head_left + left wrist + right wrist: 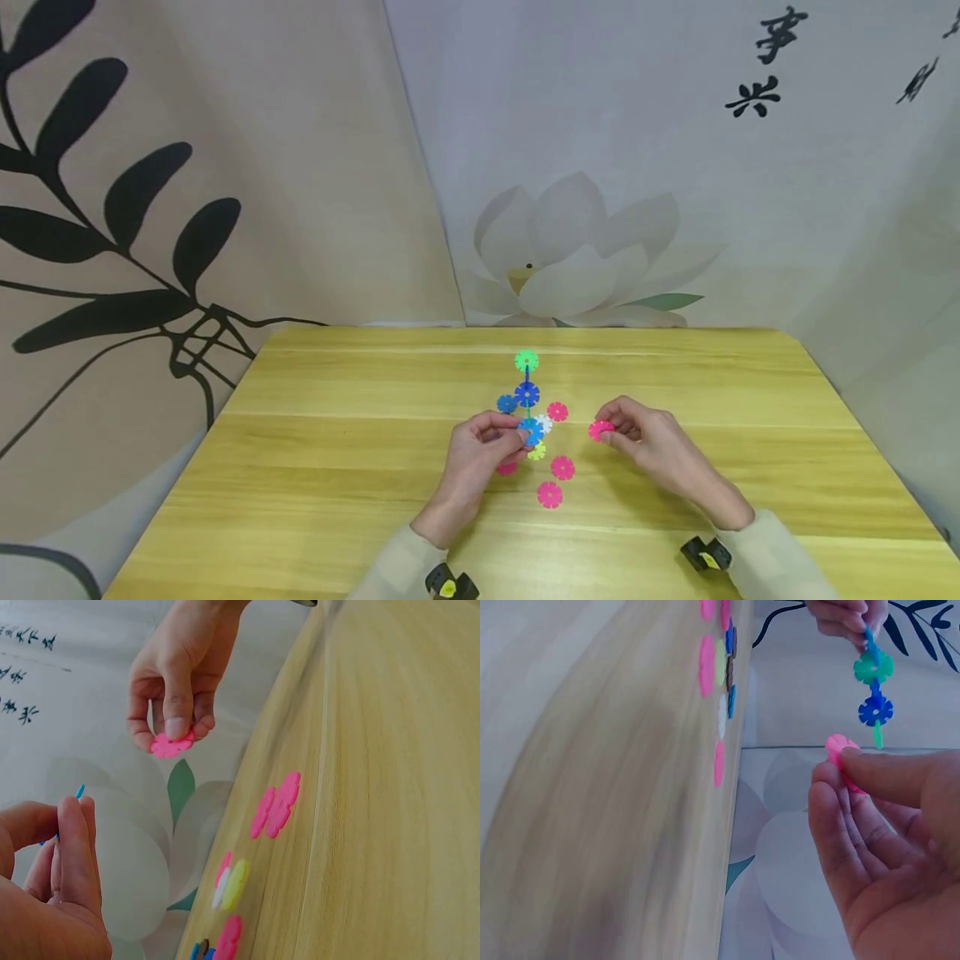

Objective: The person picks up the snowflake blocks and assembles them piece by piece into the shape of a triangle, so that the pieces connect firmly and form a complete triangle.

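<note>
My left hand (pixel 474 457) pinched a chain of blue and green notched plastic discs (pixel 527 387); my right hand (pixel 654 435) pinched a pink notched plastic disc (pixel 597 429).

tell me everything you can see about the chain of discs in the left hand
The chain is five small notched discs, apparently plastic, slotted together with neighbours crosswise. From the held end they run light blue, green, dark blue, blue, green. The left hand pinches the light blue end; the rest extends unsupported above the table, seemingly pointing toward its far edge.
</note>
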Available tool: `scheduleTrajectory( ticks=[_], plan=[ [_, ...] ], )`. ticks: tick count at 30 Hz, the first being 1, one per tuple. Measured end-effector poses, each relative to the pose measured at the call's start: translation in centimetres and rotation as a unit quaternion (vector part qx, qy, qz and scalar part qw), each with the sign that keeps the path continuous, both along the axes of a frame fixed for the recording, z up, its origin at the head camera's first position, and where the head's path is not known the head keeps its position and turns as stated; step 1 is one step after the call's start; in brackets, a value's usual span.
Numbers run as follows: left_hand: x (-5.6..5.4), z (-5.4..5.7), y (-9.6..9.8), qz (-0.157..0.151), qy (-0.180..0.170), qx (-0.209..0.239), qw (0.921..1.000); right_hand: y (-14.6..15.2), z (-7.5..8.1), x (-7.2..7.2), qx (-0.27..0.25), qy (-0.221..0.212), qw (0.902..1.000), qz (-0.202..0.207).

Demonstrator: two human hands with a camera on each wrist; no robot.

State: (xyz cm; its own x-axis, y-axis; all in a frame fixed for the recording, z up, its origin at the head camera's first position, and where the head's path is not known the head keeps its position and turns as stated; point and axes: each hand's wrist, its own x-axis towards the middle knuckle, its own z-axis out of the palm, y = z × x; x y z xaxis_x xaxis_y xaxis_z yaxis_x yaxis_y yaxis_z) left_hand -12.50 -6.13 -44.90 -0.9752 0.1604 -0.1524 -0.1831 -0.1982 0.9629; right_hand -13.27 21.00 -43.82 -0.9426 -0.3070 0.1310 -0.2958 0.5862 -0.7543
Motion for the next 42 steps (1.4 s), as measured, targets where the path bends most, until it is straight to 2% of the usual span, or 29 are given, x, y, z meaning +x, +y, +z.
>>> scheduleTrajectory(
  ticks=[12, 22, 28, 42],
  plan=[
    [0.1, 0.3, 0.1, 0.000, 0.001, -0.012, 0.9999, -1.2, 1.1, 1.0, -0.030, 0.013, 0.9993, 0.017],
    [0.5, 0.7, 0.3, 0.001, -0.012, -0.013, 0.9998, -2.5, 1.6, 1.7, -0.041, 0.027, 0.9985, 0.023],
    [0.6, 0.9, 0.4, -0.005, -0.009, -0.003, 0.9999, -3.2, 1.8, 1.8, -0.044, 0.041, 0.9979, 0.024],
    [0.8, 1.0, 0.4, -0.013, 0.003, -0.021, 0.9997, -4.4, 2.0, 1.6, -0.037, 0.063, 0.9970, 0.028]
  ],
)
